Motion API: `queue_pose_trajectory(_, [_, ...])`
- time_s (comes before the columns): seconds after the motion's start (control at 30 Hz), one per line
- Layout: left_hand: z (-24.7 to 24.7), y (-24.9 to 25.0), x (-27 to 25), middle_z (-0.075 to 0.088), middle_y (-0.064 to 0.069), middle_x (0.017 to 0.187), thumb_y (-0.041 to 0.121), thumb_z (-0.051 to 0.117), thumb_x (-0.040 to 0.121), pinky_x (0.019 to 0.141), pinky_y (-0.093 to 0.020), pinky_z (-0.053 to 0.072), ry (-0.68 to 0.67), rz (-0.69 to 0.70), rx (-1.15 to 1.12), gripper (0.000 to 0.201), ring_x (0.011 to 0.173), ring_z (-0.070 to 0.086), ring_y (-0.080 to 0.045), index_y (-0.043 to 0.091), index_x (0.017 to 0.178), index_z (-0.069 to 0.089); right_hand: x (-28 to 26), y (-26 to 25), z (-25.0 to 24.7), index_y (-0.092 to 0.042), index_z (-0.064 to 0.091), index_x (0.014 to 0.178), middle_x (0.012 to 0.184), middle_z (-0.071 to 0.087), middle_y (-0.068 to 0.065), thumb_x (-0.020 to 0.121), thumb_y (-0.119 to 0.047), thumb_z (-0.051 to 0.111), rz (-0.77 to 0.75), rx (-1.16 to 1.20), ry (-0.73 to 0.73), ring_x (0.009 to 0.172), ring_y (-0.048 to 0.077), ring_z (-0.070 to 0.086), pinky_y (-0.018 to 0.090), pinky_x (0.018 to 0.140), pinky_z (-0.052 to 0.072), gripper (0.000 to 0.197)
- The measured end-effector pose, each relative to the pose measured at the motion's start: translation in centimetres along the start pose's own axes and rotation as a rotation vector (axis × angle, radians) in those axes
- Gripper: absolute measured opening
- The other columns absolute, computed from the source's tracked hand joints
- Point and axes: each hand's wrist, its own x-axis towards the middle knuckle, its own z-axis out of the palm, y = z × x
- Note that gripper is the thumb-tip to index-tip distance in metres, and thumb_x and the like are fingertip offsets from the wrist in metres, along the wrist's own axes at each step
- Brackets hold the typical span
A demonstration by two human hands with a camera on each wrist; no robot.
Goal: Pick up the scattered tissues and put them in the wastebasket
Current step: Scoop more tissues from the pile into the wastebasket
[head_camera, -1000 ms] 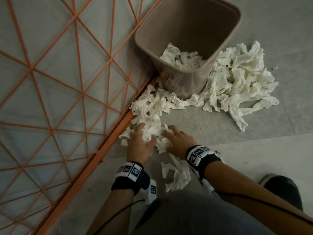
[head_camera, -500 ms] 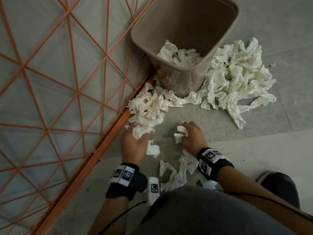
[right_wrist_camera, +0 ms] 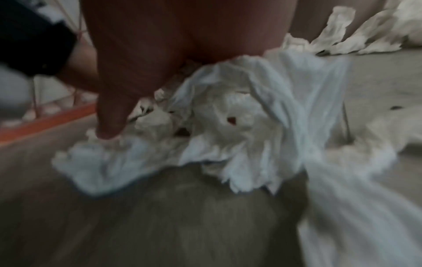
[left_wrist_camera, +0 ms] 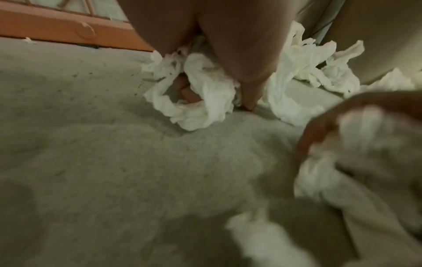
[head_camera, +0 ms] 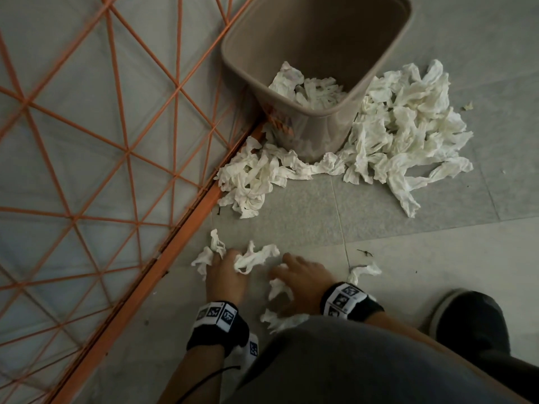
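Note:
A brown wastebasket [head_camera: 379, 74] stands on the floor with crumpled white tissues [head_camera: 309, 88] inside. More tissues lie in a big pile [head_camera: 408, 126] to its right and a smaller pile [head_camera: 253, 176] at its front left. My left hand [head_camera: 230, 259] is low over the floor, its fingers curled round a bunch of tissues [left_wrist_camera: 200, 94] that stick out past the knuckles [head_camera: 253, 258]. My right hand [head_camera: 281, 271] beside it grips another wad [right_wrist_camera: 228, 117] with the thumb [right_wrist_camera: 111, 112] pressed on it. Both hands are well short of the basket.
An orange wire-grid fence [head_camera: 186, 225] runs diagonally along the left, its rail touching the basket. Loose tissues lie right of my right wrist [head_camera: 364, 271] and by my knee [head_camera: 280, 319]. A dark shoe [head_camera: 472, 322] is at the lower right. Grey tiled floor [head_camera: 306, 217] is all around.
Both hands have drawn back toward my body from the small pile, each taking tissues along. The view has dropped closer to the floor.

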Motion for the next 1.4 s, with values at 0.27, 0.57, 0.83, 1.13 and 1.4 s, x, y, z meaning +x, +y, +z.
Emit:
queue_pose_trajectory(0.27, [-4.9,5.3,2.0,0.056,-0.017,0.114,0.008,0.074,0.076,0.078,-0.035,0.047,0.249,0.214,-0.068,0.034,0.101,0.059,-0.035,0.009,0.109,0.064,-1.4,1.3,2.2,-0.012,0.054,0.127,0.136,0.045,0.012,0.087,-0.028,0.049,-0.024,-0.074,0.101,0.126,0.030,0.041,0.043,0.100,0.041,0.044])
queue_pose_trajectory(0.57, [-2.8,9.9,7.7,0.033,-0.002,0.155,0.013,0.073,0.078,0.098,-0.044,0.048,-0.112,0.379,0.209,0.076,0.132,0.047,-0.026,0.039,0.141,0.041,-4.1,3.8,-1.2,-0.017,0.060,0.094,0.093,0.063,0.003,0.076,-0.013,0.050,0.124,0.486,0.620,0.078,0.029,0.063,0.043,0.067,0.052,0.021])
queue_pose_trajectory(0.83, [-4.3,11.5,6.0,0.067,-0.008,0.087,0.029,0.074,0.077,0.068,-0.030,0.044,0.124,0.408,-0.041,0.021,0.080,0.059,-0.025,0.012,0.086,0.066,-9.4,5.8,-0.2,-0.039,0.048,0.119,0.119,0.057,-0.010,0.074,-0.070,0.053,0.415,0.289,0.522,0.096,0.020,0.064,0.040,0.080,0.055,0.055])
queue_pose_trajectory(1.13, [-7.1,15.0,5.4,0.061,-0.008,0.099,-0.002,0.064,0.072,0.065,-0.025,0.037,0.218,0.416,-0.064,0.029,0.083,0.057,-0.022,0.016,0.095,0.062,-9.8,7.7,6.7,-0.020,0.058,0.113,0.114,0.056,0.008,0.074,-0.035,0.063,0.473,0.163,0.456,0.101,0.032,0.057,0.040,0.073,0.054,0.043])
queue_pose_trajectory(1.4, [-1.5,18.0,9.0,0.036,0.001,0.149,0.001,0.058,0.079,0.096,-0.042,0.050,-0.051,0.540,0.166,0.072,0.123,0.053,-0.028,0.030,0.142,0.040,-8.6,9.9,2.1,-0.010,0.063,0.081,0.081,0.056,0.005,0.070,-0.025,0.078,0.579,0.516,0.795,0.078,0.034,0.057,0.027,0.066,0.031,0.024])
